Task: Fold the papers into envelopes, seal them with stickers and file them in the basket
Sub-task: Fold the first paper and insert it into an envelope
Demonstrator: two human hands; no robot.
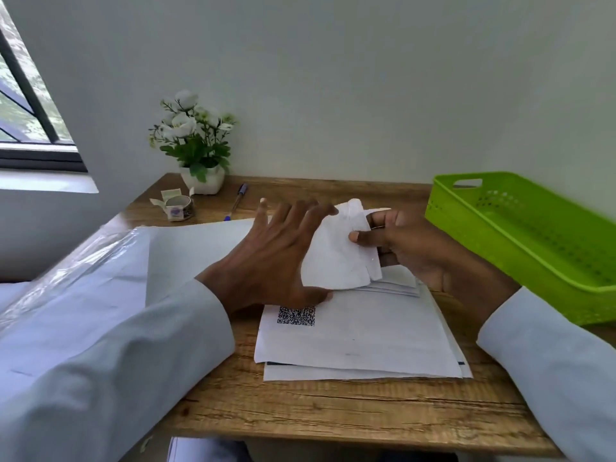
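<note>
A partly folded white paper [336,255] is raised over the middle of the desk. My right hand [410,248] pinches its right flap between thumb and fingers. My left hand [276,251] lies flat against the paper's left side, fingers spread, thumb at its lower edge. Under the hands lies a stack of white sheets [360,345], the top one printed with a QR code [296,315]. A few folded pieces [396,288] rest on the stack under the held paper. The green plastic basket [520,235] stands at the right. A sticker roll [178,206] sits at the back left.
A potted plant with white flowers [193,145] stands at the back against the wall. A blue pen [236,201] lies beside it. A large white sheet pack in clear plastic [140,261] covers the desk's left side. The wooden desk [333,411] shows bare along its front edge.
</note>
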